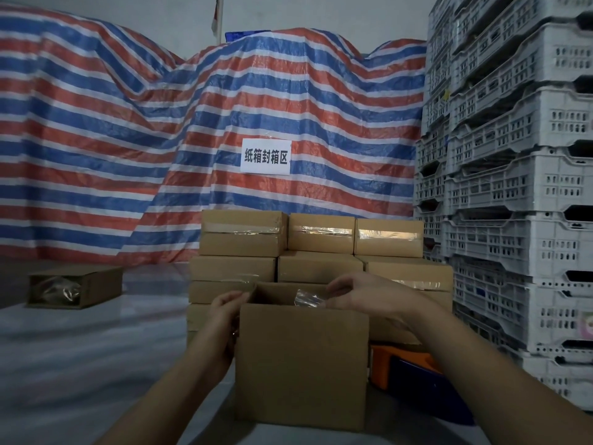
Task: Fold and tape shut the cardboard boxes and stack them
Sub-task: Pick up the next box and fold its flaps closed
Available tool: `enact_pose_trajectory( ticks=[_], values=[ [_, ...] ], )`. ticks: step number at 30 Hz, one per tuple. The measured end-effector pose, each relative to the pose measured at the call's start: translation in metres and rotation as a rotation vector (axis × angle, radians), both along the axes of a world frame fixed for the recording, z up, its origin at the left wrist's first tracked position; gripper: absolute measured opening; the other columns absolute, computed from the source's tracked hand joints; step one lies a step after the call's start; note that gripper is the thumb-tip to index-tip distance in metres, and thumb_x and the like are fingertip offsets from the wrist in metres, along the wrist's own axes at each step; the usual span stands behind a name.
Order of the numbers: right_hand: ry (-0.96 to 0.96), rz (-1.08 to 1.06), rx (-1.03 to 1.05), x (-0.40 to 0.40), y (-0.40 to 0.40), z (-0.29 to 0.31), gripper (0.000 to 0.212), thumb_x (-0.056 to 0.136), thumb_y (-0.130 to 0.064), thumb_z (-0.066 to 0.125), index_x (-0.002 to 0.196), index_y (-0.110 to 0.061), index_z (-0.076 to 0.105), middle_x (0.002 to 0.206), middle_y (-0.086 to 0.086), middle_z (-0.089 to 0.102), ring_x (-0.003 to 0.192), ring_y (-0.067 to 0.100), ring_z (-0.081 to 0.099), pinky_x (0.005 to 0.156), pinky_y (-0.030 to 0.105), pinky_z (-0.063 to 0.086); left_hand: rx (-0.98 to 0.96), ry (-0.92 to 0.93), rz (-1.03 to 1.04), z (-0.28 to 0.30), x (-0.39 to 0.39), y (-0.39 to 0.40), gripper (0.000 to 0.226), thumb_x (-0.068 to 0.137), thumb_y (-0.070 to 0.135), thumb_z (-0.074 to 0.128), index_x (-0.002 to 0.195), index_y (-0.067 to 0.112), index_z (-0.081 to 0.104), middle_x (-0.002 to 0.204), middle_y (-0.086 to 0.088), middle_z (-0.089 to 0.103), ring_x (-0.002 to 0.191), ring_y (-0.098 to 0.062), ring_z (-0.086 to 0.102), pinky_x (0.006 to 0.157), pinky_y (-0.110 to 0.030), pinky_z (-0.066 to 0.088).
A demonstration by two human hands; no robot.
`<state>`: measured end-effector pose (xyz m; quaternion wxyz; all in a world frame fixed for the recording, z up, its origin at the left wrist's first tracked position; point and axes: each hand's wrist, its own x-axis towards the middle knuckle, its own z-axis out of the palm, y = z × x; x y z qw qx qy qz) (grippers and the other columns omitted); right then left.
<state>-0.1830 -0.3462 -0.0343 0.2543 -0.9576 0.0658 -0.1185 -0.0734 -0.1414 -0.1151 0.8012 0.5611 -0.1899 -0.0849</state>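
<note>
An open cardboard box (301, 364) stands in front of me, its near flap raised towards the camera. My left hand (224, 313) grips the box's left edge near the top. My right hand (362, 293) reaches over the far right rim, fingers on a flap beside a piece of clear tape (308, 298) sticking up inside. Behind the box rises a stack of taped cardboard boxes (321, 252), three layers high and several wide. An orange and blue tape dispenser (404, 361) lies to the right of the open box, partly hidden by my right forearm.
Another cardboard box (75, 285) lies on its side at the left, clear tape showing in its opening. White plastic crates (513, 187) are stacked high along the right. A striped red, white and blue tarpaulin (128, 139) with a paper sign (265, 156) covers the back.
</note>
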Motion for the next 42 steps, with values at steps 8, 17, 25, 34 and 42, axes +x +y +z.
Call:
enact_pose_trajectory(
  ticks=[8,17,25,34,42],
  values=[
    [-0.161,0.056,0.236,0.004,-0.012,-0.02,0.049,0.087,-0.046,0.071,0.131,-0.03,0.059,0.128,-0.011,0.06,0.116,0.007,0.055,0.094,0.027,0.045,0.189,-0.011,-0.075,-0.001,0.001,-0.002,0.015,0.095,0.018,0.056,0.098,0.011,0.069,0.077,-0.008,0.075,0.066,-0.019,0.072,0.063,-0.032,0.05],
    [-0.422,0.006,1.168,0.006,-0.038,-0.083,0.033,0.099,-0.026,0.055,0.128,-0.013,0.064,0.121,0.017,0.07,0.114,0.032,0.064,0.098,0.046,0.05,0.196,0.003,-0.107,-0.005,0.009,-0.002,0.025,0.097,0.028,0.056,0.116,0.014,0.064,0.089,-0.013,0.076,0.076,-0.024,0.074,0.058,-0.031,0.054],
    [-0.219,-0.067,1.201,0.022,-0.019,-0.089,0.042,0.092,-0.035,0.064,0.127,-0.011,0.064,0.104,0.019,0.073,0.095,0.035,0.068,0.073,0.038,0.055,0.173,0.016,-0.099,-0.008,0.012,-0.003,0.022,0.097,0.027,0.056,0.116,0.019,0.064,0.093,-0.016,0.075,0.08,-0.028,0.074,0.061,-0.034,0.055],
    [-0.295,-0.063,1.255,0.028,-0.018,-0.101,0.044,0.078,-0.025,0.072,0.12,-0.01,0.068,0.094,0.016,0.076,0.092,0.034,0.069,0.071,0.039,0.054,0.273,-0.075,0.0,-0.01,0.009,-0.005,0.026,0.099,0.029,0.053,0.095,0.01,0.07,0.089,-0.015,0.074,0.096,-0.037,0.067,0.092,-0.047,0.05],
    [-0.316,-0.061,1.246,0.03,-0.02,-0.104,0.038,0.091,-0.029,0.064,0.123,-0.01,0.065,0.081,0.01,0.075,0.083,0.03,0.068,0.066,0.037,0.051,0.277,-0.142,-0.217,-0.009,0.021,0.018,0.06,0.073,0.075,0.052,0.111,0.032,0.069,0.109,-0.001,0.074,0.1,-0.019,0.071,0.083,-0.042,0.051]
  ],
)
